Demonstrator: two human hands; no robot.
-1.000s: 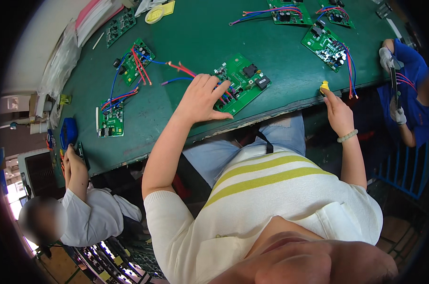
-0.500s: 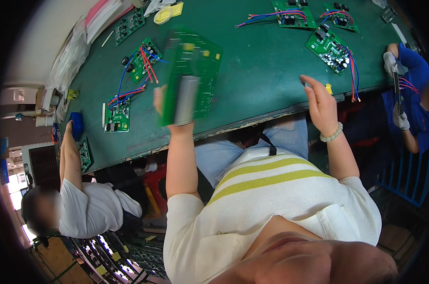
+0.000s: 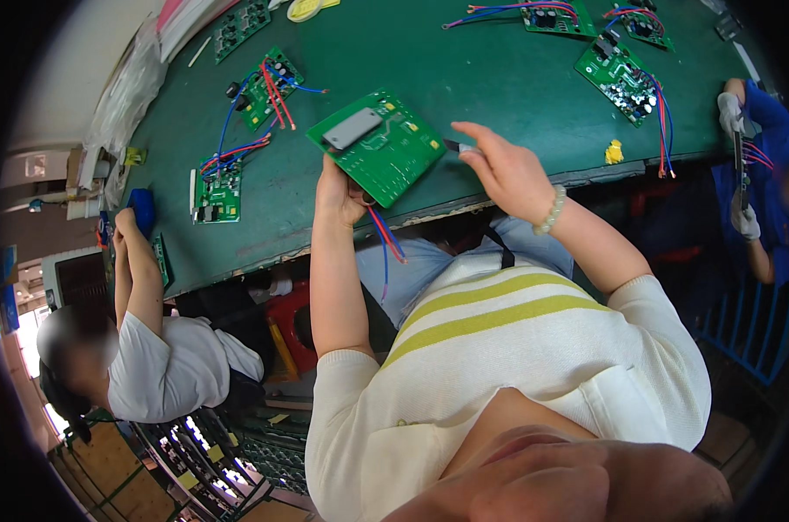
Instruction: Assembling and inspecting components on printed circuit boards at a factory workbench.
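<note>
My left hand (image 3: 335,196) grips a green circuit board (image 3: 399,161) by its near-left edge, tilted above the table. A grey metal plate (image 3: 352,129) and small yellow squares sit on the board's upward face. Red and blue wires (image 3: 384,237) hang from beneath it near my left wrist. Between the thumb and forefinger of my right hand (image 3: 512,178) is a small dark blade-like piece (image 3: 453,145), its tip near the board's right edge. Whether it touches the board I cannot tell.
The green table (image 3: 490,91) bears several wired boards: one at left (image 3: 218,193), another at right (image 3: 619,78). Crumpled yellow tape (image 3: 614,152) lies near the front edge. A person in white (image 3: 181,365) sits at left; a gloved person in blue (image 3: 764,130) works at right.
My left hand has turned the board flatter and brought it right, towards my middle. My right hand has moved left to the board with the blade-like piece. Wires now show below the board.
</note>
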